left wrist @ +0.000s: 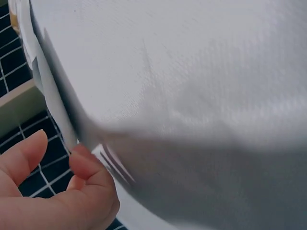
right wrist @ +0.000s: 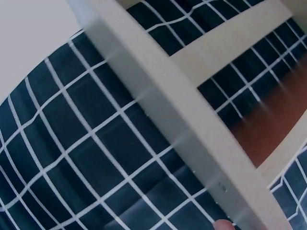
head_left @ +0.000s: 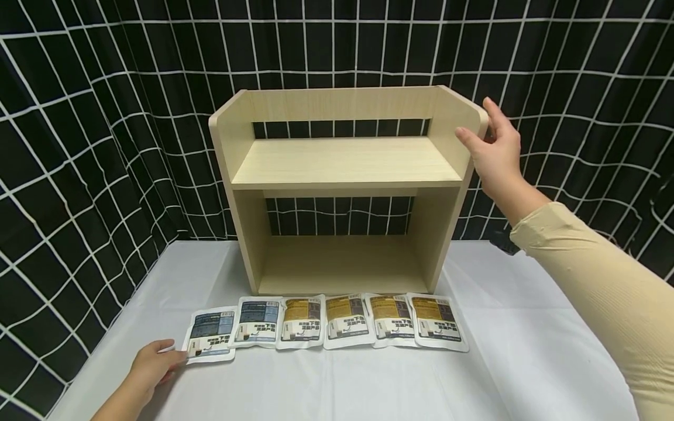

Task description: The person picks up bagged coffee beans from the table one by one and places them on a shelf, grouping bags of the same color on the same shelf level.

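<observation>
At the lower left, my left hand (head_left: 150, 368) reaches the near left corner of the leftmost pouch (head_left: 210, 334), a flat white packet with a dark blue label. Its fingertips touch that corner, while the thumb stands apart from them in the left wrist view. Higher up on the right, my right hand (head_left: 497, 152) holds the front edge of the right side panel of a pale wooden two-tier shelf (head_left: 347, 161). Its thumb lies over the panel's inner face and the other fingers are on the outer side. Just one fingertip (right wrist: 223, 224) shows in the right wrist view.
A second blue-labelled pouch (head_left: 256, 321) and several yellow-brown-labelled pouches (head_left: 347, 320) lie in a row before the shelf, some overlapping. A white cloth (head_left: 295, 386) covers the table. Black white-grid curtains (head_left: 174, 58) hang behind and at the sides.
</observation>
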Demonstrator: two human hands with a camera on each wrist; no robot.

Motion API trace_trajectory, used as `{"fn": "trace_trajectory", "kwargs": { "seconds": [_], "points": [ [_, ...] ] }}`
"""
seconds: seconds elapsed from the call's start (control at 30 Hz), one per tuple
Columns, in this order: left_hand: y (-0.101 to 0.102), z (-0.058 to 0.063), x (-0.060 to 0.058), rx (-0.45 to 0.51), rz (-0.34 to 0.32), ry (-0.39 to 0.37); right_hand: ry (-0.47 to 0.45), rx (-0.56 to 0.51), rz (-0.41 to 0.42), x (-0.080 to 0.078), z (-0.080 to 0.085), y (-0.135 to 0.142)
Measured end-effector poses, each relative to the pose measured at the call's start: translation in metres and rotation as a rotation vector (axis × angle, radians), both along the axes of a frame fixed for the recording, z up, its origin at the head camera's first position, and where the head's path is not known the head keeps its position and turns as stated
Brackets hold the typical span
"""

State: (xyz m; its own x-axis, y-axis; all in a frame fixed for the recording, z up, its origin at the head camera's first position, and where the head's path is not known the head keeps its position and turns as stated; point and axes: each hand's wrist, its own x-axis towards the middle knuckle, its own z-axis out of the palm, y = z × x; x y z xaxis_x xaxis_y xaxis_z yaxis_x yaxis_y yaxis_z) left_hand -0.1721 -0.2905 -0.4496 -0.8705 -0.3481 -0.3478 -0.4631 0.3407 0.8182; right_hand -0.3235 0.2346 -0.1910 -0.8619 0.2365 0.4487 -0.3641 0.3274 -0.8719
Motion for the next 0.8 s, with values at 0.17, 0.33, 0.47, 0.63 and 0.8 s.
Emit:
{"fn": "trace_trajectory", "kwargs": {
  "seconds": [0.17, 0.33, 0.47, 0.63, 0.8],
  "points": [
    [-0.0031, -0.0028, -0.0025, 0.094, 0.030, 0.002, 0.027, -0.166, 0.022, -0.0056, -0.0007, -0.0033],
    [-0.0066, -0.0032, -0.0051, 0.180, 0.058, -0.016, 0.035, -0.240, 0.042, -0.0065, -0.0003, -0.0037],
    [-0.0062, -0.0022, -0.0059, 0.243, 0.086, -0.040, 0.024, -0.239, 0.041, -0.0063, 0.0005, -0.0032],
    [-0.0023, 0.0011, -0.0063, 0.308, 0.108, -0.037, 0.028, -0.223, 0.046, -0.0072, -0.0005, -0.0022],
    [0.0012, 0.0046, -0.0058, 0.341, 0.103, -0.031, 0.045, -0.194, 0.034, -0.0093, -0.0027, -0.0027]
  ]
}}
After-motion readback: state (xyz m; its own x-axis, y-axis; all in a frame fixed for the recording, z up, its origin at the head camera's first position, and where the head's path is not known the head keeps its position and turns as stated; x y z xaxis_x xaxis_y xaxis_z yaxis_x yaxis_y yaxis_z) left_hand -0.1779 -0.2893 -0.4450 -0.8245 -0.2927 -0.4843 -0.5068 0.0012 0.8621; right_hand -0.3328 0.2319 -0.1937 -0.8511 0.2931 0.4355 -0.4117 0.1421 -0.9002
